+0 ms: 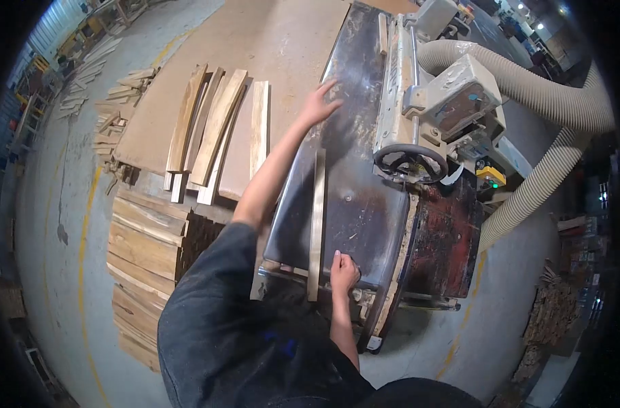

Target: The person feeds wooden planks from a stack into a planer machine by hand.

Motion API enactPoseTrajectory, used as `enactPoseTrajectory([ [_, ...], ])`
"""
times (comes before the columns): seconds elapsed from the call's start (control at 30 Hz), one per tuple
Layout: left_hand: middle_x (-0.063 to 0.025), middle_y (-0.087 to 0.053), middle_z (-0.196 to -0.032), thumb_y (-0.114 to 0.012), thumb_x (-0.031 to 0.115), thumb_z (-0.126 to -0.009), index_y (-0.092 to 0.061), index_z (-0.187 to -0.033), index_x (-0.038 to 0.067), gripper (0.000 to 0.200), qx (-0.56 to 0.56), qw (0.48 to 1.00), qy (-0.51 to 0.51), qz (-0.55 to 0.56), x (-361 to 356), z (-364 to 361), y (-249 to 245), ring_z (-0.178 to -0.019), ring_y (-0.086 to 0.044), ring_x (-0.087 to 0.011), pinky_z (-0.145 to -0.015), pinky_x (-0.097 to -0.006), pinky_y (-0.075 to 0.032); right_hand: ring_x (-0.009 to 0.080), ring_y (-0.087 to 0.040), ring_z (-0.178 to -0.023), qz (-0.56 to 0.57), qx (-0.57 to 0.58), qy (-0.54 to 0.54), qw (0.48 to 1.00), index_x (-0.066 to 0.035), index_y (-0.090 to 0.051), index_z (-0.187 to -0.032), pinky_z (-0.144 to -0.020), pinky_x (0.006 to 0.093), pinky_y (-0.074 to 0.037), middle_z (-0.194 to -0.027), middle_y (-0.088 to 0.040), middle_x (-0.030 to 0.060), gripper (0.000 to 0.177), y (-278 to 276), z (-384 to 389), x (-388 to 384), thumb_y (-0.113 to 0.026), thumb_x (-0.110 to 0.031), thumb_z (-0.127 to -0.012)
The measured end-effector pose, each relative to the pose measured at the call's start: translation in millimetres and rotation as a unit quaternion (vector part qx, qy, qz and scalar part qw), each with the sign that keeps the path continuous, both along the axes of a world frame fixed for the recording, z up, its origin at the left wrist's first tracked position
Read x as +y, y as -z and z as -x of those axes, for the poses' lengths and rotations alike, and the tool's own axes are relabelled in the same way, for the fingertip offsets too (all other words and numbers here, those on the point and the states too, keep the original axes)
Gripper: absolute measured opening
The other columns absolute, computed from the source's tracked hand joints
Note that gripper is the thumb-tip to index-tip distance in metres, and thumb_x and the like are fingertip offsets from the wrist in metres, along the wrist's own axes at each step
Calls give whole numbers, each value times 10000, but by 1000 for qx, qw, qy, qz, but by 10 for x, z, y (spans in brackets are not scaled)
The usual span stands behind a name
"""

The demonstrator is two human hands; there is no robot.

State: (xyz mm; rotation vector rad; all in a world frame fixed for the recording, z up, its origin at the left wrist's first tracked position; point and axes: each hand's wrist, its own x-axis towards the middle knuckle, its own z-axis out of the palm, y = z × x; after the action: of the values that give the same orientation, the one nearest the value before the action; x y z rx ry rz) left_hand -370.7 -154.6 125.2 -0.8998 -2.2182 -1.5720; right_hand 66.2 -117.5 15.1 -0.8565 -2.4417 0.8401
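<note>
Here's the left arm, stretched long across the metal surface (361, 228), its left hand (320, 105) empty, fingers spread above the far left edge. Down near the body, the right arm is bent, the right hand (344, 273) curled into a loose fist, just beside the wooden strip (316, 224) overhanging the near edge.

My left arm (272, 166) is extended forward, the left hand (319, 107) open with fingers parted. My right forearm (344, 333) is held nearer my body, the right hand (344, 273) curled, thumb foremost. Both of my 2 forearms are bare.
</note>
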Motion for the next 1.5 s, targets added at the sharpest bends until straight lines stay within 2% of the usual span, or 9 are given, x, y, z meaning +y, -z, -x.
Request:
enactPoseTrajectory([
  [0.2,-325,-458,-1215,-767,346,-697,-455,-1371,121,776,-139,840,-360,380,-1445,-1533,895,-1151,-422,-449,-1003,-498,-340,333,-586,-578,-11,21,-13,1000,-73,-627,-688,-543,445,-430,-601,-588,126,285,32,-27,29,-639,-301,-861],
  [0.37,-241,-554,-1119,-718,226,-743,-479,-1350,71,671,-222,932,-259,126,-1916,-1777,1178,-1037,-551,-344,-898,-395,-462,341,-564,-565,11,-31,-41,999,-85,-635,-720,-535,437,-422,-602,-583,116,248,-29,-30,41,-633,-284,-868],
  [0.53,-134,-607,-940,-504,324,-924,-472,-1235,27,430,-602,680,92,-408,-1846,-2239,776,-761,-619,-207,-693,-330,-538,286,-602,-625,71,-28,-118,990,-47,-671,-819,-602,388,-462,-664,-616,126,239,-28,-183,121,-635,-277,-874],
  [0.73,-109,-614,-911,-347,571,-954,-469,-1205,-10,645,-550,566,249,-562,-1463,-3280,569,-794,-612,-188,-678,-314,-544,100,-584,-767,375,-40,-204,903,24,-636,-985,-701,255,-466,-816,-651,52,258,-497,-573,91,-519,-205,-962],
  [0.97,-18,-614,-1055,-579,270,-940,-291,-1458,45,634,-492,853,166,-49,-769,-4204,401,-836,-521,-69,-712,-236,-468,255,-655,-969,781,-17,-167,602,-9,-379,-1334,-658,285,-541,-1065,-637,161,570,-691,-1362,72,-458,-442,-970],
  [1.07,-221,-532,-1172,-590,274,-906,-361,-1407,-14,623,-316,918,107,216,-399,-4448,799,-1023,-537,-263,-904,-344,-425,236,-664,-949,762,13,-99,639,-18,-410,-1289,-612,265,-526,-1052,-637,174,513,-437,-1692,150,-524,-390,-954],
  [1.13,-270,-410,-1297,-616,382,-861,-428,-1339,-31,659,-76,946,43,311,-160,-4634,889,-1188,-397,-424,-990,-476,-346,197,-674,-866,806,32,-39,590,-64,-490,-1186,-563,233,-496,-1038,-649,118,389,-89,-1848,188,-595,-333,-925],
  [1.23,-254,-286,-1438,-571,404,-883,-340,-1389,-3,689,-37,942,25,331,312,-4754,1137,-1339,-260,-432,-1037,-549,-262,131,-653,-752,850,153,154,480,-136,-562,-980,-504,179,-448,-844,-641,-6,234,127,-1885,220,-653,-332,-889],
  [1.5,-246,-268,-1473,-484,352,-923,-275,-1383,-65,656,-86,950,-102,283,1281,-4308,1312,-1392,-219,-379,-1095,-555,-197,172,-621,-797,672,55,186,715,-91,-548,-1200,-595,317,-447,-1011,-653,50,434,77,-1142,584,-464,-440,-957],
])
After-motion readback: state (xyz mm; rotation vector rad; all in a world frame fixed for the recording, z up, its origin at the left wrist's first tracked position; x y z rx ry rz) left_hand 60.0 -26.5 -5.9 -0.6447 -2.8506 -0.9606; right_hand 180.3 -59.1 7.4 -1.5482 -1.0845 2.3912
